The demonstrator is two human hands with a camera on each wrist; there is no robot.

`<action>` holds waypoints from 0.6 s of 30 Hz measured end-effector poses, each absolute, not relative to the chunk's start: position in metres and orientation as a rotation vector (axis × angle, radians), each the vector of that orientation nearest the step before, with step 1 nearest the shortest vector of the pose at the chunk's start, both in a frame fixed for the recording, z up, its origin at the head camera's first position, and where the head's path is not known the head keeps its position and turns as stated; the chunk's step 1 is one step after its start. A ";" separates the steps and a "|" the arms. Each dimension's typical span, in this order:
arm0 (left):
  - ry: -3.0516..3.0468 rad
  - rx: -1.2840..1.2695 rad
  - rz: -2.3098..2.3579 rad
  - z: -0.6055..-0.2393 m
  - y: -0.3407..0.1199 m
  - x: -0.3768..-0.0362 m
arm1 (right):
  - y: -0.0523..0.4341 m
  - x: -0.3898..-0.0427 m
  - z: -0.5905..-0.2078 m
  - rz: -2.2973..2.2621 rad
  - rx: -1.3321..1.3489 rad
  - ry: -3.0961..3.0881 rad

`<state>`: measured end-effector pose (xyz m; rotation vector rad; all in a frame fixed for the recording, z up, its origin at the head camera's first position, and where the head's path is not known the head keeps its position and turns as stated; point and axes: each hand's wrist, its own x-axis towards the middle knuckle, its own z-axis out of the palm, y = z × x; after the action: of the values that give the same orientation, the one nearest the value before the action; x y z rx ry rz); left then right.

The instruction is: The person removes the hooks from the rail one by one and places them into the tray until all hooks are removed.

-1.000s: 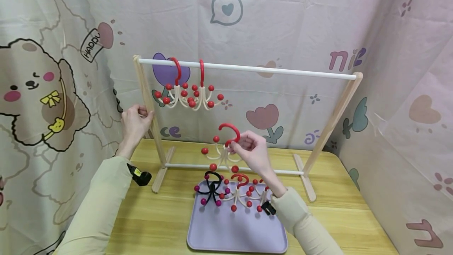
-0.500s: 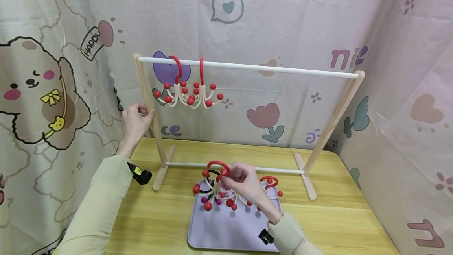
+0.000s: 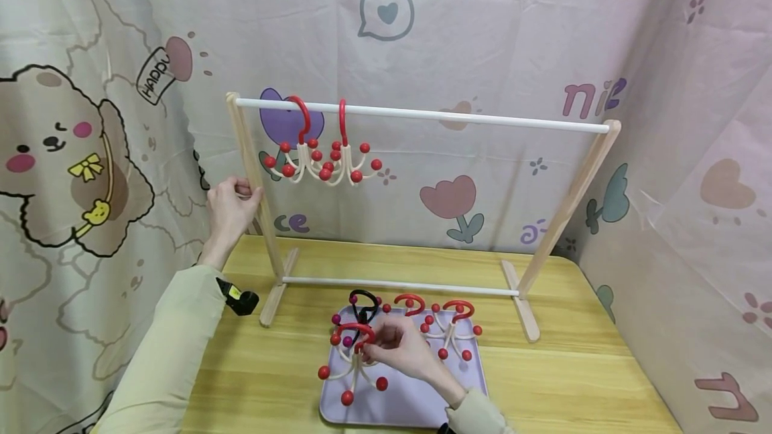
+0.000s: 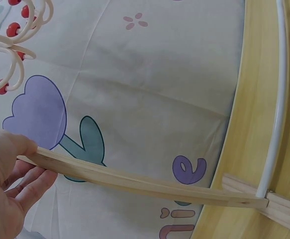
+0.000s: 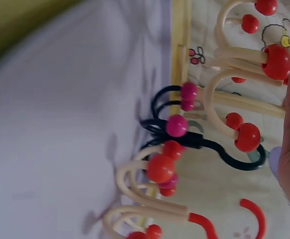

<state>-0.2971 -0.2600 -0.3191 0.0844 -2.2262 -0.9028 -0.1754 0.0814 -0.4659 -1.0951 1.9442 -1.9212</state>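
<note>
My left hand [image 3: 234, 201] grips the left wooden post [image 3: 250, 173] of a small clothes rack; the left wrist view shows the fingers [image 4: 28, 185] curled under the post [image 4: 135, 181]. My right hand [image 3: 372, 347] pinches the red hook of a cream hanger with red balls [image 3: 352, 368], held low over the front left of a lilac tray [image 3: 422, 402]. On the tray lie a black hanger with magenta balls [image 3: 362, 305] and two more red-hooked hangers [image 3: 449, 320]. In the right wrist view the black hanger [image 5: 194, 140] lies beside the held hanger's cream arms [image 5: 219, 112].
Two red-hooked hangers [image 3: 322, 156] hang at the left end of the white top rail [image 3: 458, 118]. The rack's lower rail [image 3: 398, 285] runs just behind the tray. Patterned cloth walls close in the yellow wooden table [image 3: 573, 367] at the back and right.
My right hand has carried the hanger down from in front of the rack to just above the tray's front left. The left hand has stayed on the post.
</note>
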 end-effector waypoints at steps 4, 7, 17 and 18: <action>-2.229 0.087 -0.905 -0.319 -0.261 -0.298 | 0.079 -0.174 -0.475 -1.908 -1.129 1.964; -2.230 0.084 -0.896 -0.319 -0.262 -0.299 | 0.078 -0.173 -0.480 -1.874 -1.129 2.001; -2.218 0.073 -0.876 -0.322 -0.261 -0.298 | 0.073 -0.171 -0.489 -1.722 -0.929 2.145; -2.213 0.068 -0.875 -0.322 -0.261 -0.298 | 0.073 -0.171 -0.489 -1.714 -0.927 2.154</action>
<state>-0.2980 -0.2613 -0.3217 0.0683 -2.2134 -0.8754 -0.1709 0.0728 -0.4894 -0.9267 2.1543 -1.7140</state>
